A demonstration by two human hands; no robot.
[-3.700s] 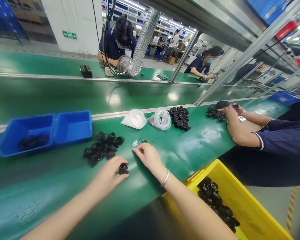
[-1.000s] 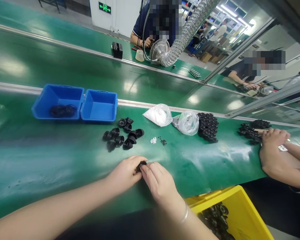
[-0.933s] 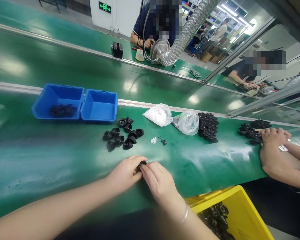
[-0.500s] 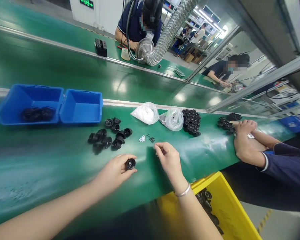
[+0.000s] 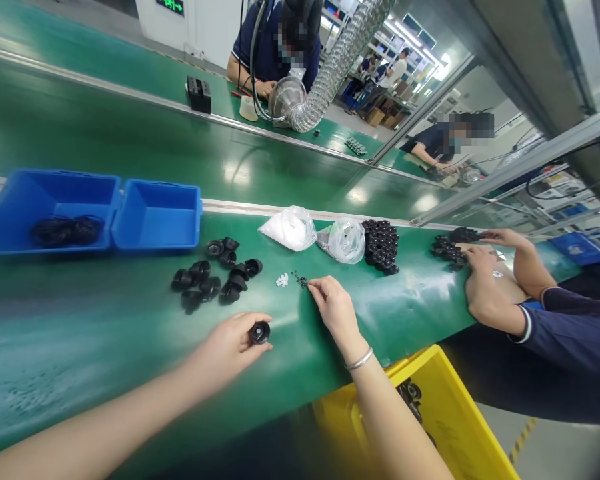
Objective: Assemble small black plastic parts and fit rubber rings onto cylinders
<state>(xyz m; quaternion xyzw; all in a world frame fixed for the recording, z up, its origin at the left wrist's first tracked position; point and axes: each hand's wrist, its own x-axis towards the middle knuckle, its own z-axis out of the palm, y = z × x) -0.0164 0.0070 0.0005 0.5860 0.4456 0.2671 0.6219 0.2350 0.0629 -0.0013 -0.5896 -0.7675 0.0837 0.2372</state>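
Observation:
My left hand (image 5: 240, 343) grips a round black plastic housing (image 5: 259, 332), its open end with a pale centre facing me. My right hand (image 5: 333, 303) has thumb and forefinger pinched together at the edge of a small heap of tiny black parts (image 5: 301, 281); what lies between the fingertips is too small to make out. Beside that heap is a little pile of tiny white parts (image 5: 282, 280). Several more black housings (image 5: 238, 275) lie loose on the green work surface (image 5: 290, 367), beyond my left hand.
Two blue bins (image 5: 157, 227) stand at the left, one holding black cables (image 5: 67, 231). Bags of white parts (image 5: 291, 228) and dark parts (image 5: 344, 241) lie by stacked black pieces (image 5: 381, 245). A yellow crate (image 5: 460, 407) is below the edge. A co-worker's hands (image 5: 483, 257) work at the right.
My right hand has moved slightly forward and left, its fingertips reaching the tiny black parts. My left hand keeps its grip on the housing. The co-worker's hands at the right have spread apart.

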